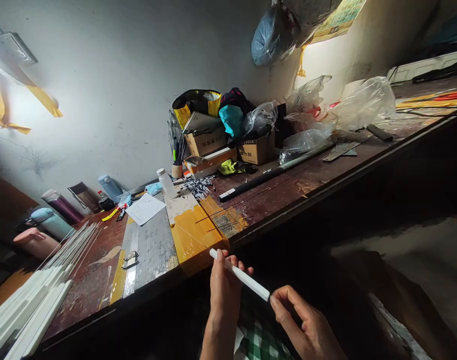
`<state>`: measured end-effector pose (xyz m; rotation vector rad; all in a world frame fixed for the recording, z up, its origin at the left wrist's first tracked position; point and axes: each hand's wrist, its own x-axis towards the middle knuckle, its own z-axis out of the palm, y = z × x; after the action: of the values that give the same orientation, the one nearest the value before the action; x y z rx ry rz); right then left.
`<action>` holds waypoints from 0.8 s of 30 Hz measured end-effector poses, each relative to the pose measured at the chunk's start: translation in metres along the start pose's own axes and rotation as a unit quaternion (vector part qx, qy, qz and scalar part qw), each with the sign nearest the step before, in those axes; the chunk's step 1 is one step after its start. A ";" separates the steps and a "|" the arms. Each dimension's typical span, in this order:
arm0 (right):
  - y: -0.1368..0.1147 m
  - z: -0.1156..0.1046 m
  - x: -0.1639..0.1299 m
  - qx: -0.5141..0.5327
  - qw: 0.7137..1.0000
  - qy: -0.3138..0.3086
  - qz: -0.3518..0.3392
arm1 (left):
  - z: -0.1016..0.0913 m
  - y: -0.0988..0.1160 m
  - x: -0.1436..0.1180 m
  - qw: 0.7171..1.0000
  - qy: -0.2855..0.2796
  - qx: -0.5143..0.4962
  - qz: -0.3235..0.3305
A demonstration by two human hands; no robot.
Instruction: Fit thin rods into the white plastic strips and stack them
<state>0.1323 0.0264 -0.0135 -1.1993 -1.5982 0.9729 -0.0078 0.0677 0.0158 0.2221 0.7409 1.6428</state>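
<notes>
A short white square-sided stick (247,281) slants down to the right in front of the bench edge. My left hand (225,285) is closed around its upper part, with the thumb on top and the fingers underneath. My right hand (307,322) is at the stick's lower end, thumb and forefinger pinched together there. Whatever is between those fingertips, if anything, is too small to make out. Beyond my left hand, a yellow-taped board (192,237) covers the bench edge, with a few thin dark rods lying over it.
Long white strips with thin rods (36,305) lie on the bench at left, below several bottles (59,207). A paper sheet (145,208), a clear bottle (167,184) and a pile of small pieces (198,187) are nearby. Boxes (207,141) and plastic bags (367,102) stand along the wall.
</notes>
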 end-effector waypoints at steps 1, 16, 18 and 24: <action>0.001 0.000 0.001 0.001 1.000 -0.011 -0.003 | 0.000 0.001 0.000 1.000 -0.008 -0.007 -0.001; -0.007 0.002 -0.001 0.006 1.000 -0.006 0.028 | -0.004 0.000 0.000 1.000 0.003 -0.026 -0.015; -0.009 0.002 -0.001 0.008 1.000 -0.007 0.018 | -0.004 0.000 0.000 1.000 0.014 -0.016 -0.008; -0.006 0.003 0.000 0.010 1.000 -0.003 -0.002 | -0.005 0.000 -0.003 1.000 -0.008 -0.027 -0.008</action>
<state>0.1275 0.0244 -0.0093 -1.1805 -1.5918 0.9898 -0.0100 0.0634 0.0132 0.1895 0.6838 1.6424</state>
